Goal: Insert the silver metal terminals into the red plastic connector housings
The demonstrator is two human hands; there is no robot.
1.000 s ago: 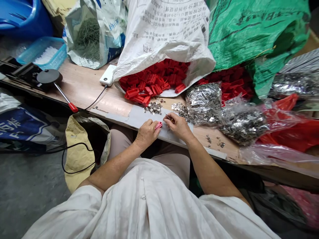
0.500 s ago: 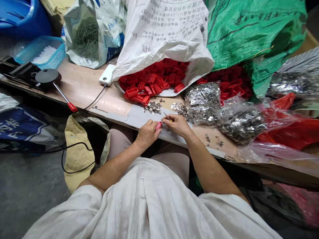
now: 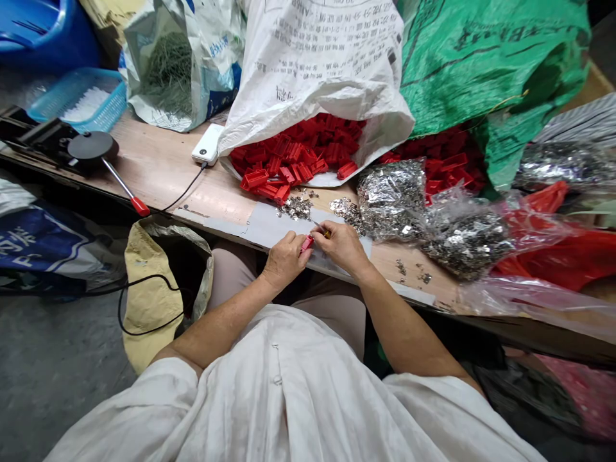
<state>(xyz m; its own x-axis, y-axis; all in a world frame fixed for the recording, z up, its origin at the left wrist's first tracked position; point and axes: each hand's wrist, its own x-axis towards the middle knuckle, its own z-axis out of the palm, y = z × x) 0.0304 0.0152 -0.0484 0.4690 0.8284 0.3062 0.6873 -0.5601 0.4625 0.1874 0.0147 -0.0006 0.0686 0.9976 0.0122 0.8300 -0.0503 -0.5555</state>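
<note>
My left hand (image 3: pixel 285 259) is closed on a small red plastic part (image 3: pixel 307 242), a hollow housing held at the front edge of the bench. My right hand (image 3: pixel 344 248) pinches a small pointed tool (image 3: pixel 319 227) with a thin metal shaft and a yellow handle, its tip pointing up and left. The right fingertips are against or very near the end of the red part; whether they also grip a metal piece is too small to tell. Just beyond both hands lies a loose pile of small metal clips (image 3: pixel 294 208), with another pile (image 3: pixel 345 208) to its right.
A white sack (image 3: pixel 317 58) spills red parts (image 3: pixel 293 160). To its right are a green sack (image 3: pixel 491 70) and clear bags of metal pieces (image 3: pixel 392 196). A power bank (image 3: pixel 208 145), a lever press (image 3: pixel 94 147) and a blue basket (image 3: pixel 108 115) stand left. A yellow sack (image 3: pixel 151 301) hangs below the bench.
My right hand has shifted very slightly and the pointed tool has tilted a little lower towards the red part. My left hand stays in place with the red part.
</note>
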